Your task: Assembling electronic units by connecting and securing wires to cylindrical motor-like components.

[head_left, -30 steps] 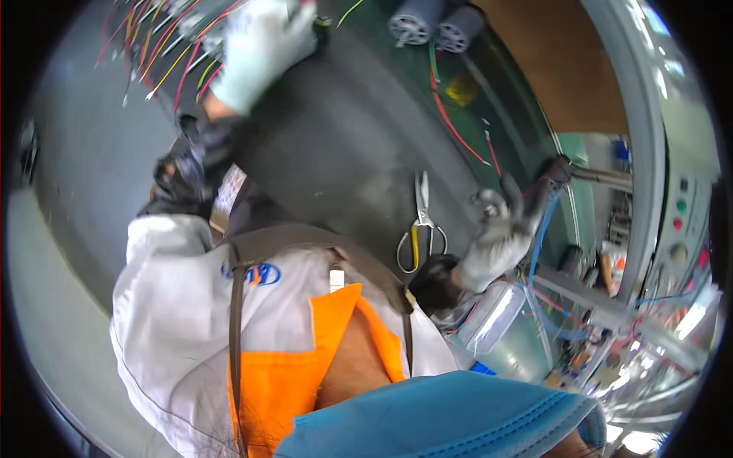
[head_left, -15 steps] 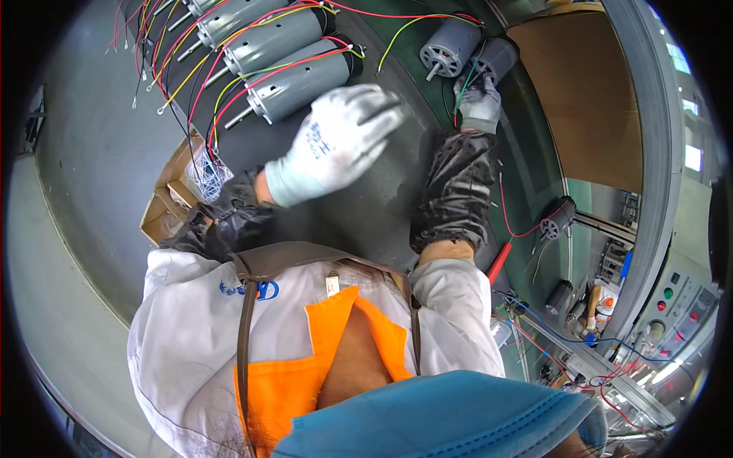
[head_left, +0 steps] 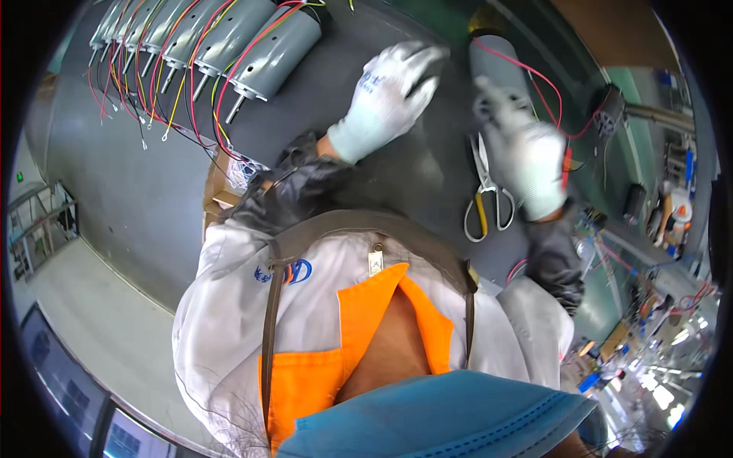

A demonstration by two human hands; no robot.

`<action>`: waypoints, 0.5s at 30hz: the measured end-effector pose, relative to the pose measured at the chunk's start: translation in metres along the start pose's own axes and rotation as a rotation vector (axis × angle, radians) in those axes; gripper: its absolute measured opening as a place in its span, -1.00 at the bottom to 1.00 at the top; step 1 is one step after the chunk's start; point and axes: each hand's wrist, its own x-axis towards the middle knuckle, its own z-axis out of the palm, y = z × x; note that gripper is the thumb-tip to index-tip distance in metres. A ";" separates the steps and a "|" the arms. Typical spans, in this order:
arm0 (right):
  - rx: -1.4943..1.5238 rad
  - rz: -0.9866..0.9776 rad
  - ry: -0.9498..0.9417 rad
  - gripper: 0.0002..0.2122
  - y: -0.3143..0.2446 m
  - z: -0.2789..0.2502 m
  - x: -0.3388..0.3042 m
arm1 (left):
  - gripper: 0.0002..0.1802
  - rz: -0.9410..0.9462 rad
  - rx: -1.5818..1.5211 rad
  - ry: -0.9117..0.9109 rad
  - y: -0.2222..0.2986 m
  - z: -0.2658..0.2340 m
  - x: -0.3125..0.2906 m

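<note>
My left hand (head_left: 393, 99), in a white knit glove, hovers over the dark bench with fingers bent and apart, nothing visible between them. To its left stands a row of grey cylindrical motors (head_left: 279, 49) with metal shafts and red, yellow and black wires. My right hand (head_left: 527, 156), also gloved and smeared by motion, is at the near end of another grey motor (head_left: 500, 65). Whether its fingers grip that motor is unclear. Scissors (head_left: 482, 187) with a yellow-and-white handle lie just left of my right hand, blades pointing away.
An open cardboard box (head_left: 216, 187) with white ties sits by my left forearm. Red wire (head_left: 561, 95) loops beside the right-hand motor. Farther right is a smaller dark motor (head_left: 609, 111). A brown board (head_left: 618, 30) stands at the far right.
The whole view has shifted with my head. My right hand has come away from the far pair of motors to a nearer one and is blurred. Scissors now show beside it.
</note>
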 end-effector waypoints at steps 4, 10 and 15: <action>-0.007 0.146 0.024 -0.39 -0.074 0.059 -0.058 | -0.39 0.029 -0.040 -0.008 -0.008 0.042 0.007; 0.314 0.130 0.228 -0.43 -0.091 0.030 -0.096 | -0.49 0.111 -0.068 -0.086 -0.007 0.045 -0.006; -0.093 0.161 0.299 -0.34 -0.012 0.056 -0.041 | -0.54 0.125 0.101 -0.209 -0.022 0.015 -0.014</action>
